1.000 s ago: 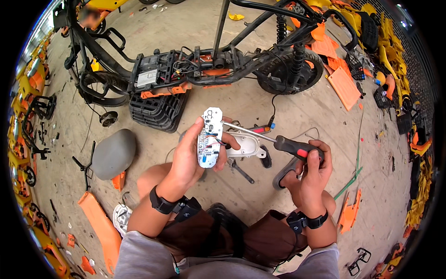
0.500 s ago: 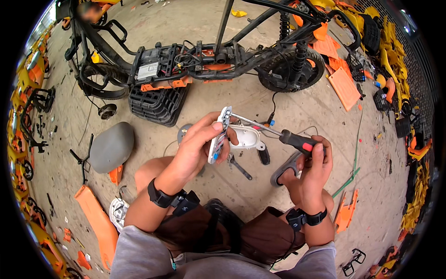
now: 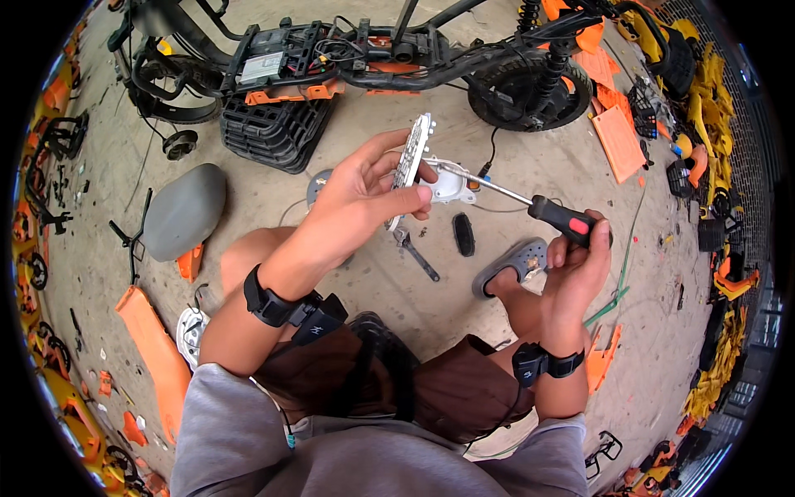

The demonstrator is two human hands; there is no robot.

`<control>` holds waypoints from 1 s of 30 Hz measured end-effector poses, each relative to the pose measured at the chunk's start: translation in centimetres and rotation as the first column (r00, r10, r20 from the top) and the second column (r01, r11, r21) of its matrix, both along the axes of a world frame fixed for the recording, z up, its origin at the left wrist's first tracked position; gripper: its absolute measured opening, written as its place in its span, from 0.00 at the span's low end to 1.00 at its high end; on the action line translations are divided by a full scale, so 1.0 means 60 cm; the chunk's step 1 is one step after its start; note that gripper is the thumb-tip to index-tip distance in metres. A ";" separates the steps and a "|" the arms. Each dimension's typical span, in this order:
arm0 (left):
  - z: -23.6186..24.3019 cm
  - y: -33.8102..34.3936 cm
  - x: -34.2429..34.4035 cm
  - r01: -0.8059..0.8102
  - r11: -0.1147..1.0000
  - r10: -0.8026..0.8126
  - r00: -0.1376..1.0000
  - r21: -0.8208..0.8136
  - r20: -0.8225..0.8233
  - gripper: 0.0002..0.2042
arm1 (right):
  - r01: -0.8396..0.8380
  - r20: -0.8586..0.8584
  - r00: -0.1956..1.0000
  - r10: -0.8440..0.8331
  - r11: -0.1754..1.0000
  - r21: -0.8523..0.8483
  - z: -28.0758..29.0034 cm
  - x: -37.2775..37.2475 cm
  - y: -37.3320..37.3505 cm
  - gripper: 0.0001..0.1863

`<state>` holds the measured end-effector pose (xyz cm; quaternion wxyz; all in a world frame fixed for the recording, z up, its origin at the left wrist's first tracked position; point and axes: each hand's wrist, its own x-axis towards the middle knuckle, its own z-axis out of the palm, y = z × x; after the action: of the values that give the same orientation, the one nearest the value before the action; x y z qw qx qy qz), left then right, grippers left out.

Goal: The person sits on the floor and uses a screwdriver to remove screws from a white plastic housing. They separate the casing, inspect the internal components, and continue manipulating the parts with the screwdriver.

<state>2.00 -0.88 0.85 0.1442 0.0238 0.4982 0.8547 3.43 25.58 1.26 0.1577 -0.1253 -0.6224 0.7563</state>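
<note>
My left hand (image 3: 364, 190) is closed round the edge of a thin, flat silver metal plate (image 3: 413, 157), which stands nearly on edge with small studs along its rim. In my right hand (image 3: 582, 261) is a screwdriver (image 3: 553, 217) with a black and red handle. Its shaft points left toward the lower studs of the plate; whether the tip touches cannot be made out. Behind them on the floor lies a white housing (image 3: 451, 184), partly hidden by the plate and my fingers. Nearer to me are an adjustable wrench (image 3: 421, 258) and a black oval piece (image 3: 464, 235).
A stripped scooter frame (image 3: 356, 62) stands across the far side, with a black crate (image 3: 273, 132) beside it. To the left lie a grey seat (image 3: 184, 211) and a long orange panel (image 3: 156, 356). Yellow body parts (image 3: 712, 108) are piled along the right.
The plate has been raised and turned, so its flat face shows differently. My right hand and the screwdriver have shifted right and the tip sits lower along the plate. The whole view has tilted.
</note>
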 end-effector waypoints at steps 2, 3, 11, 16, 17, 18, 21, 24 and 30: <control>0.006 0.000 0.000 0.003 0.999 -0.005 0.998 0.043 0.062 0.28 | 0.011 -0.053 0.999 -0.008 0.998 0.059 -0.002 0.002 -0.001 0.21; 0.010 0.001 0.000 0.007 0.998 -0.013 0.996 0.063 0.091 0.27 | 0.007 -0.079 0.997 0.001 0.995 0.102 -0.005 0.003 0.003 0.21; 0.012 0.009 -0.004 0.041 0.995 -0.054 0.987 0.087 0.152 0.22 | 0.024 -0.271 0.959 0.080 0.934 0.357 -0.029 0.005 0.004 0.21; 0.010 0.003 -0.006 0.031 0.995 -0.049 0.981 0.095 0.190 0.22 | 0.100 -0.441 0.891 0.109 0.900 0.424 -0.019 -0.005 0.004 0.21; 0.008 0.003 -0.007 0.040 0.996 -0.053 0.983 0.076 0.177 0.22 | 0.113 -0.473 0.871 0.128 0.887 0.448 -0.015 -0.007 0.007 0.21; 0.006 0.003 -0.007 0.046 0.997 -0.055 0.985 0.056 0.165 0.21 | 0.068 -0.455 0.885 0.103 0.937 0.344 -0.011 -0.005 0.005 0.20; 0.002 0.005 -0.007 0.056 0.998 -0.058 0.987 0.016 0.150 0.22 | -0.023 -0.391 0.918 0.072 0.991 0.129 0.008 -0.002 -0.002 0.16; 0.003 0.006 -0.007 0.073 0.996 -0.080 0.982 0.044 0.168 0.22 | -0.069 -0.433 0.893 0.121 0.989 0.135 -0.001 0.008 -0.001 0.15; 0.011 0.014 -0.006 0.063 0.989 -0.091 0.972 0.132 0.218 0.22 | -0.354 0.146 0.928 0.343 0.688 0.634 0.003 0.013 -0.041 0.20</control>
<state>1.64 -0.03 1.52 0.2305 -0.0442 0.4233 0.8751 4.23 23.11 1.41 0.0397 0.0515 -0.8589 0.5080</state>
